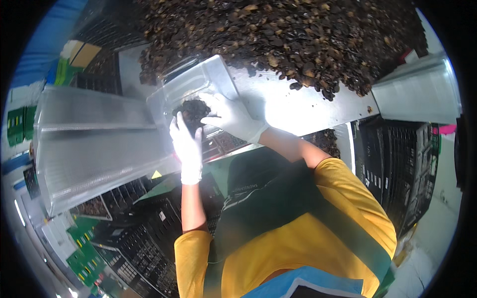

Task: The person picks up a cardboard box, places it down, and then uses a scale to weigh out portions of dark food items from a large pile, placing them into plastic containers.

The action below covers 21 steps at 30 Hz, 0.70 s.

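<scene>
My left hand (185, 143), in a white glove, curls its fingers around the near left side of a clump of dark brown pieces (194, 111) that look like mushrooms. From the other side my right hand (231, 116), also gloved, has its thumb and fingers against the same clump. Both hands are over a clear plastic tray (186, 83). Whether the clump rests on the tray's bottom or is held just above it, I cannot tell. Below the tray shows a panel with keys (225, 143), perhaps that of a scale.
A large heap of the same dark pieces (283, 41) covers the far part of a metal table (287, 104). Nested clear trays lie in a long stack (97, 145) on the left, another stack (417, 91) on the right. Black plastic crates (395, 167) stand beside the table.
</scene>
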### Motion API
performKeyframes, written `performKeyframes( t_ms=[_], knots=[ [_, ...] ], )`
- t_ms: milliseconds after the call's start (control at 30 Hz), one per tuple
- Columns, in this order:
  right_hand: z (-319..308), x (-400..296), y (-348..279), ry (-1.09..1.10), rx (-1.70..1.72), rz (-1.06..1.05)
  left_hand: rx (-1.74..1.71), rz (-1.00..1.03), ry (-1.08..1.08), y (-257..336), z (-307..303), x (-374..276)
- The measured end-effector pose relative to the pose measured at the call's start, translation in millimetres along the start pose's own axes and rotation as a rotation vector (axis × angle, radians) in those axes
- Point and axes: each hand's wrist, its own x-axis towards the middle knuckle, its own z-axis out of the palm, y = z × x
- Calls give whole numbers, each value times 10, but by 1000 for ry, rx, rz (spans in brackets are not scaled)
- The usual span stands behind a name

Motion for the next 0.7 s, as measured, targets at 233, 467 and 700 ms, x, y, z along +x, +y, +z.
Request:
performKeyframes(
  t_ms=[233,467,700],
  knots=[
    [-790,-578,1253,99,-774,289,-9,-5,124,-37,-14,-156],
    [-300,-269,1982,45,-1195,189,-2,-4,79,-103,-156,-282],
    [-531,-1287,2286,26,-675,515,-14,137,80,70,-274,-382]
  ],
)
